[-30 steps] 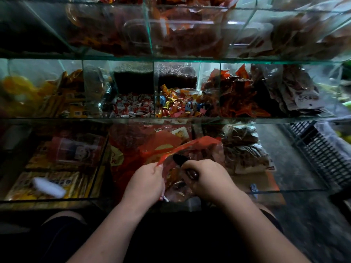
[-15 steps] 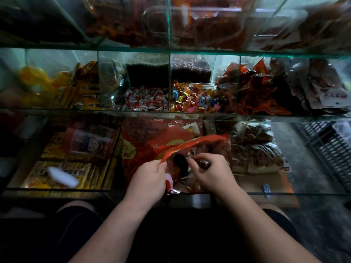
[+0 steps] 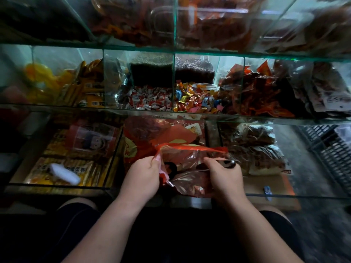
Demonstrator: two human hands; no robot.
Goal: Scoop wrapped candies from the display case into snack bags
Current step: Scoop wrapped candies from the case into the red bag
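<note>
**Snack bag held open, filling judged to be barely begun**

The snack bag is pinched at its 9 o'clock edge by the left hand. At 3 o'clock it is gripped by the right hand, in which a dark scoop is also held. The red-rimmed mouth is pulled wide. What is inside cannot be told. The wrapped candies are piled at 12 o'clock, on the middle shelf of the display case, well apart from the bag. Most of the scooping is thought to be left.
</note>
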